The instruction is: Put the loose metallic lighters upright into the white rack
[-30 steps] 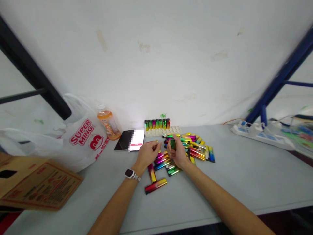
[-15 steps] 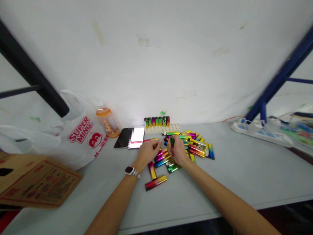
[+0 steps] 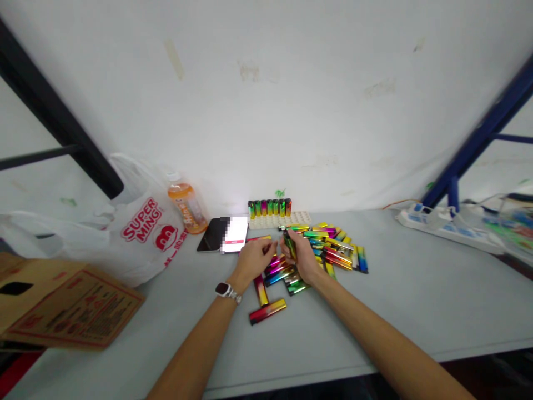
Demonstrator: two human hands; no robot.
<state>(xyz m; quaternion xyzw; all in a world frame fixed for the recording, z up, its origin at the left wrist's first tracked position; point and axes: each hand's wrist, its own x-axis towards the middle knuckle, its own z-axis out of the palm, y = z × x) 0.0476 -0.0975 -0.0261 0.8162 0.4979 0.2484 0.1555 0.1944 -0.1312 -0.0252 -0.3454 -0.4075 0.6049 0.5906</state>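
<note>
My right hand is closed around a shiny green-and-yellow lighter, tilted above the pile. Just to its left, my left hand has its fingers curled together; whether anything is between them is hidden. Under and around both hands lies a pile of metallic, many-coloured lighters, partly covered by the right hand. A red-and-yellow lighter lies nearest the front edge. Behind the hands, a row of several upright lighters stands in a pale holder with a grid of holes.
A phone or tablet with a lit screen lies left of the pile. Farther left are an orange drink bottle, a white plastic bag and a cardboard box. A white power strip lies at the right, by a blue post.
The lighter in my right hand has turned, and more of its yellow side shows. My left hand stays almost in place. The whole view has shifted slightly.
</note>
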